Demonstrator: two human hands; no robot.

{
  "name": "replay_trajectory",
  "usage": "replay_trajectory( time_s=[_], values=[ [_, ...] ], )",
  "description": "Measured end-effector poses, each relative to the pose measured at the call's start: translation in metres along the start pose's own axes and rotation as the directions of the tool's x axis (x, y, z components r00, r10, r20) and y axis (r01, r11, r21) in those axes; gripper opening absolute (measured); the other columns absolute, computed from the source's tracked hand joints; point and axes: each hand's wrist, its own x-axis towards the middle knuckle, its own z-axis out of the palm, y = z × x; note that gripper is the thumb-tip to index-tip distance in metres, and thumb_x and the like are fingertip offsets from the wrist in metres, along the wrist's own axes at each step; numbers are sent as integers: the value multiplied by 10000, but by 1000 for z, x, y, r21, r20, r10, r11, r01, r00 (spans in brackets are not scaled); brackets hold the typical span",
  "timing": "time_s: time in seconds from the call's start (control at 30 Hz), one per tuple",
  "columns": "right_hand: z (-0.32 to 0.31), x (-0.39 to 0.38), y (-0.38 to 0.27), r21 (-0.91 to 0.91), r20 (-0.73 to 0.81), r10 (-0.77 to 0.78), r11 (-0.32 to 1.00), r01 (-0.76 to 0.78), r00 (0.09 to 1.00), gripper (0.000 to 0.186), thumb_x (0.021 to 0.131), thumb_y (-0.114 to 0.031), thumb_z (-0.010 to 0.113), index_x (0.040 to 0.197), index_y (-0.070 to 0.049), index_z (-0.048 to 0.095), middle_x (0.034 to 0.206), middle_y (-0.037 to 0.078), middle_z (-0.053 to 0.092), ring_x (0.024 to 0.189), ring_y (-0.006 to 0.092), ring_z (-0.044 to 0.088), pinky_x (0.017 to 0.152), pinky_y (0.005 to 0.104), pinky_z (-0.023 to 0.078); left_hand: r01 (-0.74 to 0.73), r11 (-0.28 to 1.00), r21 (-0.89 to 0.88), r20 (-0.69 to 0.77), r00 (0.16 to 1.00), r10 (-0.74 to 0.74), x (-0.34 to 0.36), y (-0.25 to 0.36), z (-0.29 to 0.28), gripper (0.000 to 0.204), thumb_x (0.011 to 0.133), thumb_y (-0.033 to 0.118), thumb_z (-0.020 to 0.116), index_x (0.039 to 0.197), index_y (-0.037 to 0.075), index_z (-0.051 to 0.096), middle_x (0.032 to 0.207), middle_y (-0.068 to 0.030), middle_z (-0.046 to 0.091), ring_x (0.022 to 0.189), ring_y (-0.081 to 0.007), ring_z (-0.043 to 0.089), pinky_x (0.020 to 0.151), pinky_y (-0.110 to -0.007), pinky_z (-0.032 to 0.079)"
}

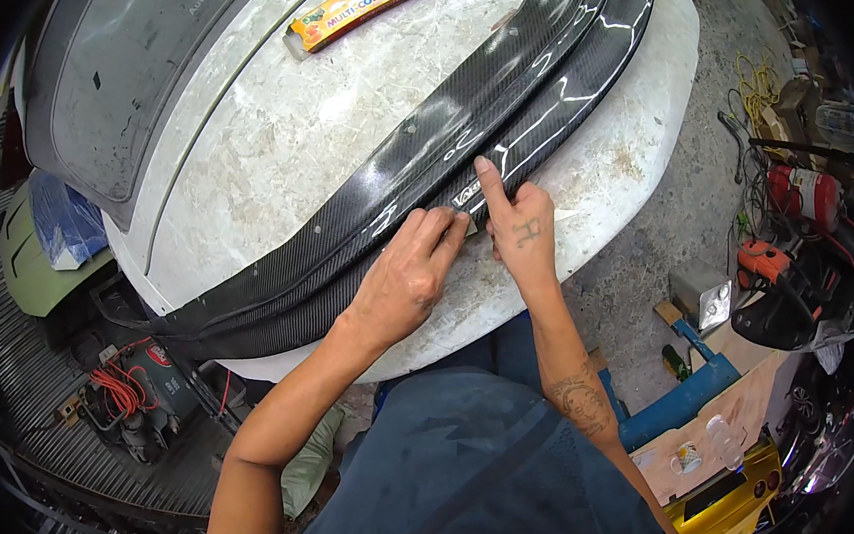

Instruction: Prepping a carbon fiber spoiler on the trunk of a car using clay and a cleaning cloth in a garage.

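A long curved black carbon-fibre part (373,187) with a glossy ridge lies along a pale, stained panel (247,132). A small silver label (468,193) sits on the ridge. Just left of and below it, my left hand (404,275) has bent fingertips pressed close at the part's outer edge; what they hold there is mostly hidden. My right hand (522,229) is curled over the same edge, thumb pressed on the ridge beside the label, fingers partly hidden beneath. An orange-yellow clay box (372,7) lies farther back on the pale panel.
Dark panel (126,73) at upper left, green panel (40,277) below it. A compressor with orange hose (126,394) stands lower left. On the floor (647,274) at right are red-and-black machines (804,196), cables (757,82), a blue part (688,388) and a yellow panel (729,512).
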Motion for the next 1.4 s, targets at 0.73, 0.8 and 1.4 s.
replay_trajectory(
  time_s=[0.73,0.8,1.4],
  values=[
    [2,-5,-12,58,-7,14,998,-13,1000,789,961,-548,779,535,53,495,489,139,527,444,184,530,467,401,447,16,1000,-22,2,1000,-16,-3,0,-7,537,776,-151,656,1310,-97,645,1178,-217,589,1075,-378,622,947,-447,538],
    [2,-8,-11,87,15,50,995,-52,999,798,957,-552,781,535,59,488,493,138,525,443,189,536,469,402,451,35,999,-21,3,999,-35,5,3,-5,533,776,-149,658,1307,-95,647,1184,-213,586,1068,-376,623,937,-454,543],
    [-2,-8,-21,113,48,35,993,-40,998,737,968,-569,753,577,10,518,521,127,574,386,181,550,338,334,427,94,995,-43,-191,976,-100,-1,5,3,370,916,2,759,1283,-3,713,925,-146,573,814,-300,619,722,-408,532]
  ],
)
